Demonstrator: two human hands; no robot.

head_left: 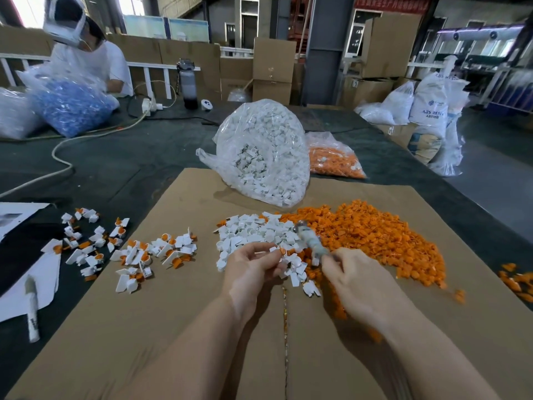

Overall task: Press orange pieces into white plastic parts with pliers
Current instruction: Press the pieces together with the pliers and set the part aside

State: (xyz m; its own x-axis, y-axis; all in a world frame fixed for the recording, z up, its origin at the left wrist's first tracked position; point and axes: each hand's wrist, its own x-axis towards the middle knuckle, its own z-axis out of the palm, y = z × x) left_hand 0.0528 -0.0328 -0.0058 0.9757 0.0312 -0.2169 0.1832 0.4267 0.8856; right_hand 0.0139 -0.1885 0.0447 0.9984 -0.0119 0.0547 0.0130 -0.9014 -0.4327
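My left hand (248, 265) pinches a white plastic part with an orange piece (278, 252) in it, just above the cardboard sheet (202, 327). My right hand (354, 280) grips the pliers (308, 239), blurred, with the tip pointing up and left beside that part. Behind my hands lies a heap of loose white parts (253, 235). A large heap of orange pieces (375, 241) spreads to the right. Finished white-and-orange parts (155, 252) are scattered at the left.
A clear bag of white parts (265, 151) and a bag of orange pieces (334, 160) sit behind the cardboard. A marker (32, 313) lies on papers at the left. Another person (86, 50) works at the far left with a bag of blue parts (69, 108). A cable (66, 145) crosses the table.
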